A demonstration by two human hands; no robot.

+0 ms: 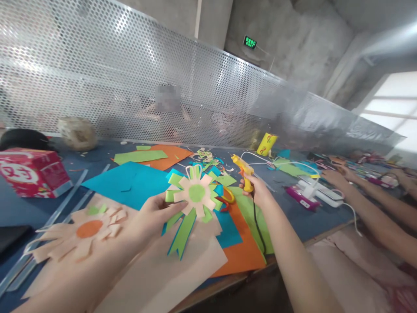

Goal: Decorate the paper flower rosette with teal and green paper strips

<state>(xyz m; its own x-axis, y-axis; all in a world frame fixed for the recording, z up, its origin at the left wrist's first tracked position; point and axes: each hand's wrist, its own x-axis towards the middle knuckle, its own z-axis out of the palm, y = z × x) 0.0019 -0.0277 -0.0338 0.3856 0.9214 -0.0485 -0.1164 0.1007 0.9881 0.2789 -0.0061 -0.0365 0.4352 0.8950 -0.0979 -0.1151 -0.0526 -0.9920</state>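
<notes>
My left hand (pixel 153 215) pinches a paper flower rosette (pixel 194 194) by its left side and holds it above the table; it has beige petals, a green centre, blue and green layers and hanging green ribbon tails. My right hand (pixel 259 191) is closed round the handle of a yellow hot glue gun (pixel 243 168), nozzle pointing up and left, just right of the rosette. The gun's black cord (pixel 257 228) runs down over the paper sheets.
Beige (pixel 163 269), orange (pixel 241 248), blue (pixel 130 182) and green (pixel 140 156) paper sheets cover the table. A beige flower with an orange centre (pixel 86 230) lies left. A red box (pixel 31 171) sits far left. Another person's arms (pixel 365 200) work at right by a power strip (pixel 321 191). A perforated metal screen (pixel 130 87) stands behind.
</notes>
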